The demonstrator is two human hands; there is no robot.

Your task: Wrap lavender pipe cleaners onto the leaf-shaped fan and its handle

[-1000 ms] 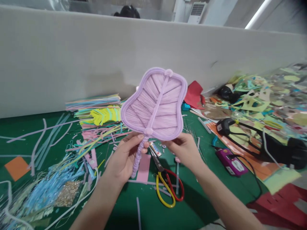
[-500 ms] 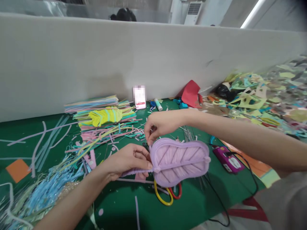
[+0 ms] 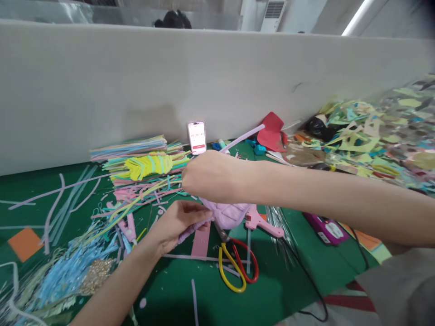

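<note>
Left hand: in the head view, the left hand [image 3: 175, 224] is closed round the wrapped handle [image 3: 190, 229] of the lilac fan [image 3: 227, 213], thumb on top, low over the green worktop [image 3: 278, 290].
Right hand: the right hand [image 3: 210, 176] is clenched with its back to the camera, right above the fan and covering most of it. A lilac stem [image 3: 243, 134] sticks out of the fist, up and away toward the white partition [image 3: 102, 90]. The fingertips are hidden.
Lilac fan: only its near edge and handle show. It sits between the two hands, just above the scissors [image 3: 238, 267] and touching or just beside what looks like a pink glue gun [image 3: 263, 222].
Grip: I judge the fan is best steadied by the handle, close under the leaf, so it cannot twist while the other hand works on it.
Stem: the long free end can snag, so a hold near the fan, with the slack led clear of the strip pile [image 3: 136, 156], should give tighter control.
Pressure: the woven face looks soft, so light fingers should avoid flattening the ribs.
Hazards: the scissor blades point toward the fan, and the gun's tip lies close by.
Behind: a phone [image 3: 196, 137] leans on the partition, well apart.
</note>
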